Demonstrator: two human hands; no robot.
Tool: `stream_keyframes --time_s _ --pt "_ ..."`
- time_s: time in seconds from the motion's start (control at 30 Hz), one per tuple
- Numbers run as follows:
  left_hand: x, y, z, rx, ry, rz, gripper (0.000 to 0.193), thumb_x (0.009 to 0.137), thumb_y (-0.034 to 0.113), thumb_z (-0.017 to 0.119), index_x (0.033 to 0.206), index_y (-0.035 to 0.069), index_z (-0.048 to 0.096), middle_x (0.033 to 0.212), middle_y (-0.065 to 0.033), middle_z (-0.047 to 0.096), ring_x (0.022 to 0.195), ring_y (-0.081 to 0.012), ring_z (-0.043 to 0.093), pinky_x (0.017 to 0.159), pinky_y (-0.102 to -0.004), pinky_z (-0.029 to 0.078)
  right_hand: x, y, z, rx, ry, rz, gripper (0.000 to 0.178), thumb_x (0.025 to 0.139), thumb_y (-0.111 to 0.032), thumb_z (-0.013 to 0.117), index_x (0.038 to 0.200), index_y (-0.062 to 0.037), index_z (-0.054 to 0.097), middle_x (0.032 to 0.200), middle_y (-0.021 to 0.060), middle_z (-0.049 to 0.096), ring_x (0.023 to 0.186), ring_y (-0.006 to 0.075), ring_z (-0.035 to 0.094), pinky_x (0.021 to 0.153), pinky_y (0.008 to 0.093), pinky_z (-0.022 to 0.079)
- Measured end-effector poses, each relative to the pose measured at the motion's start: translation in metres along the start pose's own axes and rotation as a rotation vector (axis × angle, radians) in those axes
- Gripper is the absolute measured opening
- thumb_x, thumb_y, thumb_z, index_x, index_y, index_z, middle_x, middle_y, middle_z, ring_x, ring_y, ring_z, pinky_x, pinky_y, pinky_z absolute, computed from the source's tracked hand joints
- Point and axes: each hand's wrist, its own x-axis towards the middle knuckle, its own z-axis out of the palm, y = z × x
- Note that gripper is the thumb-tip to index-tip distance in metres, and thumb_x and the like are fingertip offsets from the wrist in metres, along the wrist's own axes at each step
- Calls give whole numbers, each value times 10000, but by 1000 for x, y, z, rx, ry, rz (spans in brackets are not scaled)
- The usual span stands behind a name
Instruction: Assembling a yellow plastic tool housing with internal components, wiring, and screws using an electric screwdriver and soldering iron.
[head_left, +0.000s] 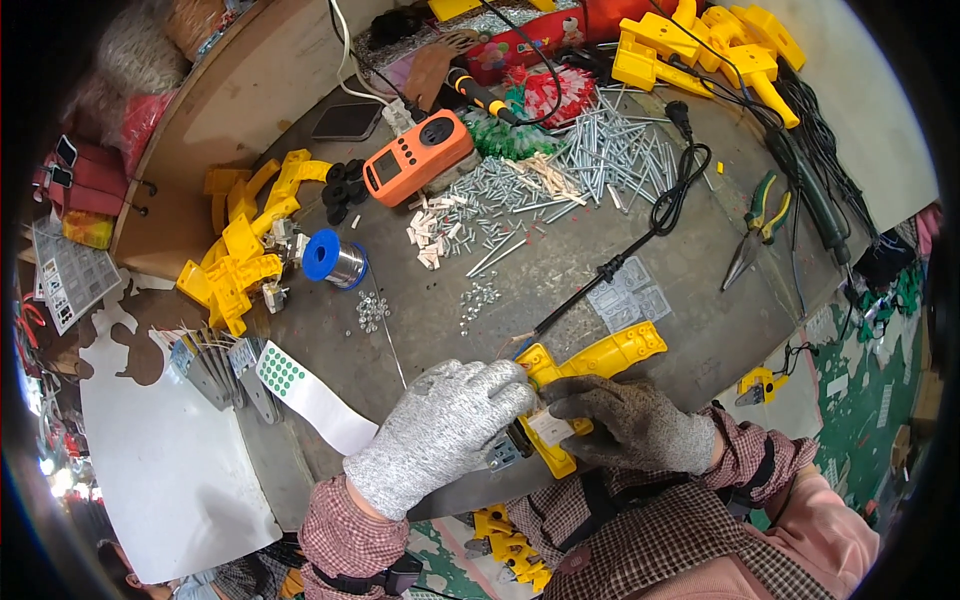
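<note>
Between my gloved hands lies a yellow plastic tool housing (617,350), one half shell with its inside up, near the table's front edge. My left hand (445,430), in a light grey glove, has its fingers closed on the housing's left side, beside a small metal part (507,450). My right hand (640,425), in a dark-palmed glove, holds the housing's right side, thumb and fingers around a small white block (550,428) seated in it. A black power cord (575,300) leads to the housing's upper end. My fingers hide part of the shell's inside.
Screws (620,150) are heaped at the back, behind loose nuts (478,300). An orange meter (418,157) and a blue solder spool (335,260) stand left of them. Pliers (752,235) and a soldering iron (815,190) lie right. Yellow housings (235,265) are piled left.
</note>
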Motion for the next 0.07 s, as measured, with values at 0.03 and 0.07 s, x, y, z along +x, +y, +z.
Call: stream_keyframes --time_s 0.03,0.07 --pt "1 3 0 1 -32 9 274 822 142 701 1091 109 661 1251 -89 627 1125 -301 622 916 -424 502 1 -1 -1 11 -7 13 486 909 -222 711 1333 -84 519 1385 174 539 1152 340 640 924 426 558" --pt "1 3 -1 1 -33 10 274 822 142 701 1091 109 661 1251 -89 627 1125 -301 622 916 -424 502 1 -3 -2 22 -14 26 489 907 -225 712 1333 -83 518 1391 178 533 1155 338 639 929 422 559"
